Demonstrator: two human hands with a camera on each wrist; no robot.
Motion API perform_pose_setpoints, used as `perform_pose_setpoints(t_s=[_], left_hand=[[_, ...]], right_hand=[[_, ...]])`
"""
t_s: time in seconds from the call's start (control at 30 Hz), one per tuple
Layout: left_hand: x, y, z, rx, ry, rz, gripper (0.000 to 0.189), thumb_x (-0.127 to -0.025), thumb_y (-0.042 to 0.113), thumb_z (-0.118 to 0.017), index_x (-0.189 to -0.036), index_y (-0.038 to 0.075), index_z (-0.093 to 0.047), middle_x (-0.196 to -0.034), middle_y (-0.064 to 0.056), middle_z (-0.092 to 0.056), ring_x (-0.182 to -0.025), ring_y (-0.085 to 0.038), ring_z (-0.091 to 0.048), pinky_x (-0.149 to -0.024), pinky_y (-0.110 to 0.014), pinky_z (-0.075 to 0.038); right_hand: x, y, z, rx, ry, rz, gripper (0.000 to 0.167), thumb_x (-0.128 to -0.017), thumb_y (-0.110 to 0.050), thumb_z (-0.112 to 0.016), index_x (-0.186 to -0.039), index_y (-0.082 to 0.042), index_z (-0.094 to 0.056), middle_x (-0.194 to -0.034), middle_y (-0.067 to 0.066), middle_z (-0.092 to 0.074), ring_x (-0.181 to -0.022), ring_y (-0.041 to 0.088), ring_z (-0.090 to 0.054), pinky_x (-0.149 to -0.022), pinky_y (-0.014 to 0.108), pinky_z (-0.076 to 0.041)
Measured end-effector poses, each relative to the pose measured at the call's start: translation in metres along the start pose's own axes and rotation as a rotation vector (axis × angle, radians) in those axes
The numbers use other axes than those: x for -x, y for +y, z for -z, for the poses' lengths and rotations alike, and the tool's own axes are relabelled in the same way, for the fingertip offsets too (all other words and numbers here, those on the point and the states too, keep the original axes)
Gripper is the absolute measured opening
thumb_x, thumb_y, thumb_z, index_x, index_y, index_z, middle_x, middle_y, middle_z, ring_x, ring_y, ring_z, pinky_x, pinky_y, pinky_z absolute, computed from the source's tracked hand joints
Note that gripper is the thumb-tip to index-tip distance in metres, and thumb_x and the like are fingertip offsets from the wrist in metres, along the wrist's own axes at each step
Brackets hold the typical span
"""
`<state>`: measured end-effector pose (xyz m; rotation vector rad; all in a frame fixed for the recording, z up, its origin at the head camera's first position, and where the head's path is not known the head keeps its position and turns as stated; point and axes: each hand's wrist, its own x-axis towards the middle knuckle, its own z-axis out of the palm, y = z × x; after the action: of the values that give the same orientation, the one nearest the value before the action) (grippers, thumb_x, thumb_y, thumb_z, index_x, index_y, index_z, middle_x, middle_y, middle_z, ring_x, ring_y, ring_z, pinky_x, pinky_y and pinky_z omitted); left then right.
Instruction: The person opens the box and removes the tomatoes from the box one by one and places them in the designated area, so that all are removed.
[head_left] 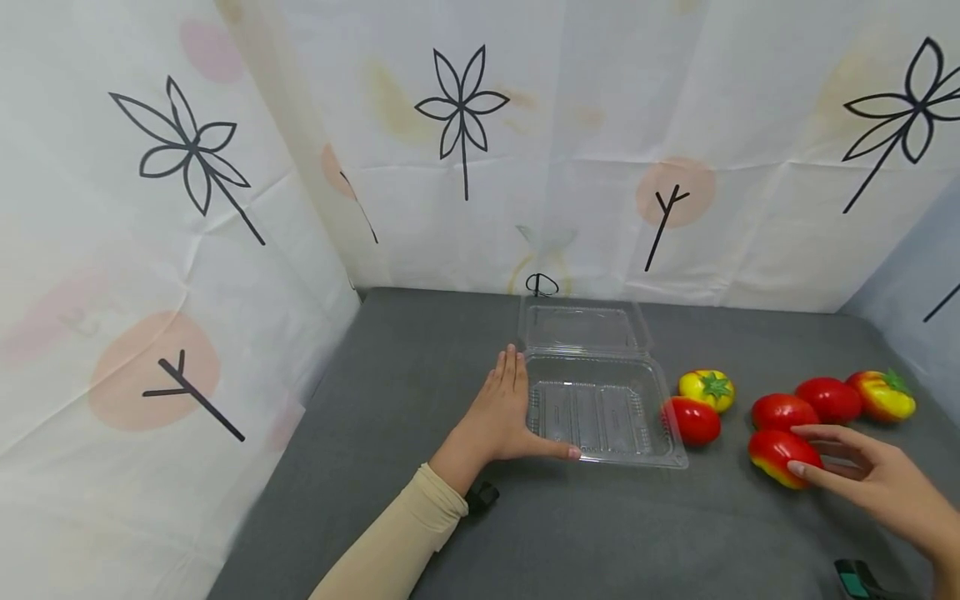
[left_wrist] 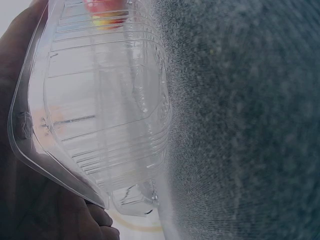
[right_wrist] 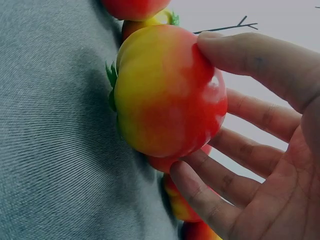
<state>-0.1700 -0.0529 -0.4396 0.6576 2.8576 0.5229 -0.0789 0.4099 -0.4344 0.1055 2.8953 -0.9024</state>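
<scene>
My left hand [head_left: 504,417] lies against the left side of a clear plastic clamshell box [head_left: 678,457], its fingers straight along the side and its thumb stretched over the front rim. The box's lid [head_left: 585,325] is folded back, away from me. Seen in the left wrist view, the box wall [left_wrist: 100,95] stands on the grey cloth beside the palm. My right hand [head_left: 870,475] holds a red and yellow tomato [head_left: 780,457] between thumb and fingers. In the right wrist view that tomato [right_wrist: 170,95] has its green leaves turned toward the cloth.
Right against the box's right side sits a red tomato [head_left: 693,422], with a yellow one [head_left: 707,389] behind it. Several more tomatoes [head_left: 828,400] are grouped beyond my right hand. Patterned white cloth [head_left: 570,225] hangs at the table's back and left edges.
</scene>
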Motion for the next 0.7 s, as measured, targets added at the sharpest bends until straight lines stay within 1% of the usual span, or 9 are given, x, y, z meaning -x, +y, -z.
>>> perform_pose_setpoints(t_s=[0.17,0.37,0.6,0.7], left_hand=[[0.0,0.0,0.001,-0.014,-0.006,0.0,0.152,-0.07,0.093,-0.07,-0.169,-0.001,-0.003,-0.178,-0.02,0.009,-0.167,-0.034,0.009,-0.136,-0.05,-0.013],[-0.001,0.001,0.002,-0.02,-0.008,0.003,0.154,-0.069,0.096,-0.068,-0.169,0.001,0.0,-0.178,-0.017,0.011,-0.167,-0.031,0.01,-0.136,-0.049,-0.012],[-0.002,0.0,0.0,-0.008,-0.009,0.008,0.154,-0.069,0.096,-0.068,-0.169,0.002,0.0,-0.179,-0.017,0.012,-0.167,-0.031,0.011,-0.136,-0.049,-0.011],[-0.001,0.0,0.0,-0.008,-0.008,0.011,0.154,-0.068,0.096,-0.068,-0.169,0.002,0.001,-0.179,-0.017,0.012,-0.167,-0.031,0.01,-0.136,-0.049,-0.01]], right_hand=[[-0.001,0.003,-0.003,-0.007,-0.01,0.001,0.071,-0.099,-0.033,-0.078,-0.142,0.016,-0.051,-0.139,0.047,-0.05,-0.114,0.062,-0.059,-0.081,0.06,-0.062],[-0.001,0.007,-0.005,-0.007,-0.018,-0.008,0.073,-0.099,-0.035,-0.077,-0.143,0.016,-0.049,-0.14,0.047,-0.049,-0.117,0.063,-0.055,-0.084,0.063,-0.061],[-0.001,0.011,-0.005,0.001,-0.028,0.0,0.075,-0.098,-0.034,-0.08,-0.144,0.016,-0.048,-0.14,0.047,-0.049,-0.117,0.065,-0.054,-0.088,0.07,-0.057],[0.0,0.01,-0.003,0.007,-0.029,0.006,0.075,-0.097,-0.033,-0.08,-0.144,0.016,-0.048,-0.14,0.047,-0.049,-0.115,0.064,-0.055,-0.087,0.071,-0.057]])
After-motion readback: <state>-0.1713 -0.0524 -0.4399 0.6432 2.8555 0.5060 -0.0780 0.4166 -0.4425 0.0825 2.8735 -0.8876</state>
